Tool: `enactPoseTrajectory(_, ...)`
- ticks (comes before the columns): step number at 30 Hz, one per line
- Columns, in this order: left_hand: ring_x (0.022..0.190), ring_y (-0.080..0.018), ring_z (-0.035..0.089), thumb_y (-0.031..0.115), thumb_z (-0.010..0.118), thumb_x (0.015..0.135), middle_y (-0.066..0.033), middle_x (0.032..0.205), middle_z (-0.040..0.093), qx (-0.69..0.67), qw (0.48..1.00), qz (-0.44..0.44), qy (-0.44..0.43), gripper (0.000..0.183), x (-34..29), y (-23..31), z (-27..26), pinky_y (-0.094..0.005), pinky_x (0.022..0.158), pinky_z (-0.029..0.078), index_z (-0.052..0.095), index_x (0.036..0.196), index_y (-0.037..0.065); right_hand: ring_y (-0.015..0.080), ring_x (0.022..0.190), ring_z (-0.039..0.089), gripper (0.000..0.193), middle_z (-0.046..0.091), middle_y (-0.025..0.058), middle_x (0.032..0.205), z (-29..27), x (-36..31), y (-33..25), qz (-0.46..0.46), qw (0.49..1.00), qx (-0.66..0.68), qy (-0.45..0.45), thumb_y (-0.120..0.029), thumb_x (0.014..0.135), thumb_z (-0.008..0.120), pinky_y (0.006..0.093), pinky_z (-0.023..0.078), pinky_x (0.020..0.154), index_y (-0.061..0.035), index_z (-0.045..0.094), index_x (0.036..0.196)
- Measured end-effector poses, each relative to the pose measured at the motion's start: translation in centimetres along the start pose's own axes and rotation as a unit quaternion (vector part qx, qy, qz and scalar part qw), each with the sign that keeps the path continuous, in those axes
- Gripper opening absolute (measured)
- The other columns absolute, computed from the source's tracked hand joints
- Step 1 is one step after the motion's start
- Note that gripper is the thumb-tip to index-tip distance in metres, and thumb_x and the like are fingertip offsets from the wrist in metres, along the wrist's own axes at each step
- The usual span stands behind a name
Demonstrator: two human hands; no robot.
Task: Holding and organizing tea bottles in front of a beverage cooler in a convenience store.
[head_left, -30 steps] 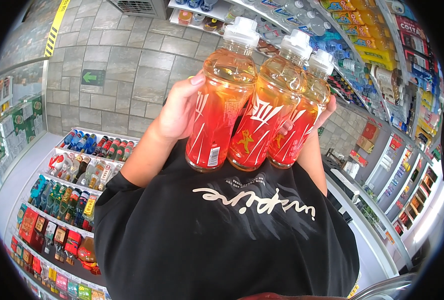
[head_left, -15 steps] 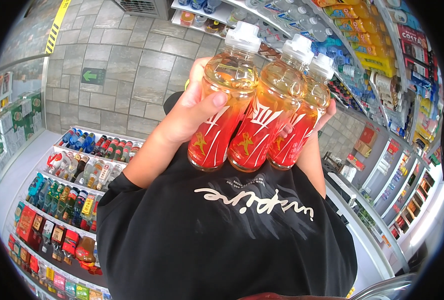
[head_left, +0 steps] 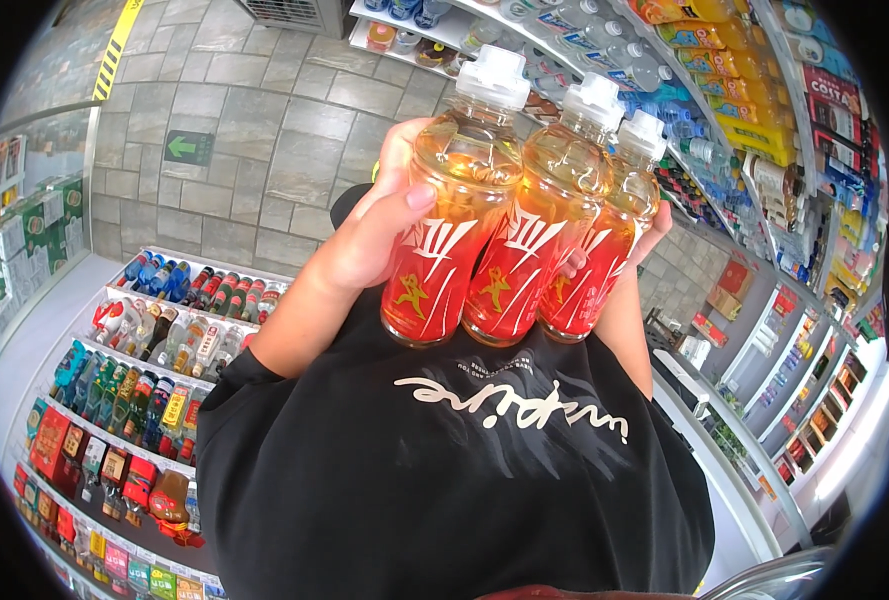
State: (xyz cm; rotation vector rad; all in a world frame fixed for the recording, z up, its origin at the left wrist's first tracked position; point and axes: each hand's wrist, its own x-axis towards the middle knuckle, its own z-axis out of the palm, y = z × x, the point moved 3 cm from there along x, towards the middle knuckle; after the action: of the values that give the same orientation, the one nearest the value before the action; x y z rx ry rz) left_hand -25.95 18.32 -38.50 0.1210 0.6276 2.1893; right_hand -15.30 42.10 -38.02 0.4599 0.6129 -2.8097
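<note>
The three bottles [head_left: 524,200] are clear, glossy plastic — light glints off their smooth shoulders — with shiny red film labels [head_left: 429,285] and matt white ribbed plastic caps [head_left: 492,77]. The shirt [head_left: 444,470] is black matt cloth with a flat white print. The far floor [head_left: 254,130] is grey stone tile, rough and dull. The shelf bottles [head_left: 134,370] at left look like glossy plastic too.

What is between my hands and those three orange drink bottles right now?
Nothing visible. The left hand lies directly on the nearest bottle, thumb across its front. The right hand shows behind the far bottle, apparently touching it. The middle bottle sits pressed between them.
</note>
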Motion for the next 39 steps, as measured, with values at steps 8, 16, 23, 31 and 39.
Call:
enactPoseTrajectory(8, 0.135, -0.0252, 0.05, 0.01, 0.062, 0.101, -0.0185, 0.147, 0.049, 0.029, 0.997, 0.026, -0.064, 0.068, -0.1, 0.9, 0.1, -0.0441, 0.113, 0.039, 0.015, 0.149, 0.011, 0.0262, 0.058, 0.057, 0.1, 0.065, 0.0181, 0.105, 0.8, 0.6, 0.0, -0.021, 0.999, -0.014, 0.04, -0.084, 0.076, 0.053, 0.0429, 0.049, 0.053, -0.0144, 0.044, 0.147)
enactPoseTrajectory(16, 0.13, -0.0251, 0.055, 0.004, 0.068, 0.097, -0.0197, 0.143, 0.053, 0.077, 0.994, 0.036, -0.063, 0.074, -0.1, 1.5, 0.1, -0.0418, 0.109, 0.045, 0.016, 0.149, 0.011, 0.0269, 0.058, 0.058, 0.099, 0.066, 0.0179, 0.109, 0.8, 0.7, 0.1, -0.008, 1.0, -0.006, 0.023, -0.083, 0.076, 0.053, 0.0438, 0.049, 0.053, -0.0143, 0.045, 0.147)
enactPoseTrajectory(23, 0.127, -0.0202, 0.057, 0.005, 0.077, 0.09, -0.0152, 0.142, 0.056, 0.042, 0.996, 0.073, -0.013, 0.082, 0.2, 2.0, 1.1, -0.0364, 0.108, 0.046, 0.025, 0.154, 0.001, 0.0237, 0.044, 0.055, 0.105, 0.066, 0.024, 0.111, 0.3, 0.7, 0.2, -0.05, 0.993, -0.038, 0.104, -0.082, 0.082, 0.05, 0.0358, 0.049, 0.038, -0.01, 0.032, 0.156)
enactPoseTrajectory(31, 0.12, -0.0144, 0.058, 0.017, 0.082, 0.088, -0.008, 0.133, 0.063, 0.124, 0.988, -0.07, -0.059, 0.07, 0.4, 1.3, -0.6, -0.0344, 0.106, 0.046, 0.045, 0.144, -0.002, 0.0253, 0.054, 0.057, 0.099, 0.063, 0.0202, 0.122, 1.1, 0.9, 0.2, -0.02, 0.997, 0.006, 0.077, -0.082, 0.082, 0.049, 0.0391, 0.049, 0.046, -0.0156, 0.037, 0.154)
enactPoseTrajectory(39, 0.126, -0.0179, 0.055, 0.025, 0.077, 0.092, -0.0098, 0.137, 0.059, 0.105, 0.993, -0.03, -0.051, 0.07, 1.2, 0.6, -0.2, -0.0367, 0.11, 0.042, 0.041, 0.147, -0.002, 0.0265, 0.062, 0.056, 0.088, 0.066, 0.0152, 0.108, 1.6, 1.4, -0.2, 0.015, 0.999, -0.017, 0.035, -0.082, 0.08, 0.052, 0.0405, 0.046, 0.055, -0.0175, 0.051, 0.14)
